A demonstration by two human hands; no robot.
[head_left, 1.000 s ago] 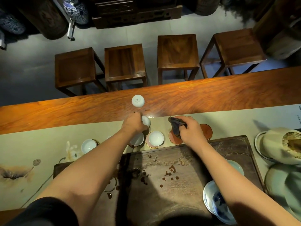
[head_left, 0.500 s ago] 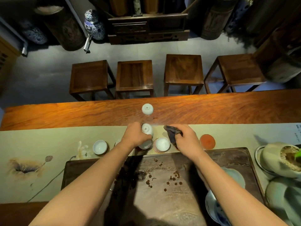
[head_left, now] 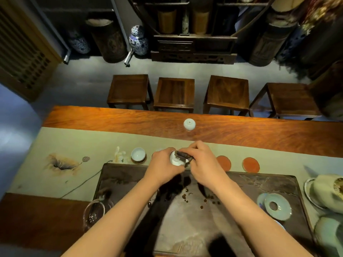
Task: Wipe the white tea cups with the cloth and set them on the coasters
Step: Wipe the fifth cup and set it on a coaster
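My left hand (head_left: 164,164) grips a white tea cup (head_left: 175,160) over the far edge of the dark tea tray (head_left: 250,182). My right hand (head_left: 201,160) presses a dark cloth (head_left: 183,156) against that cup. Another white cup (head_left: 138,154) sits upright on a coaster to the left. A third cup (head_left: 189,124) stands upside down on the bare wood of the table further away. Two red-brown coasters (head_left: 224,162) (head_left: 251,165) lie bare to the right of my hands. Any cups behind my hands are hidden.
A pale table runner (head_left: 74,145) covers the long wooden table (head_left: 259,134). Tea drops spot the tray. A celadon lid and dish (head_left: 277,206) rest at its right end, pale green vessels (head_left: 326,190) beyond it, a strainer (head_left: 94,212) at the left. Several wooden stools (head_left: 174,93) stand behind the table.
My left hand lifted the cup off the runner and my right hand brought the cloth onto it. The view tilted up, and both right coasters show bare.
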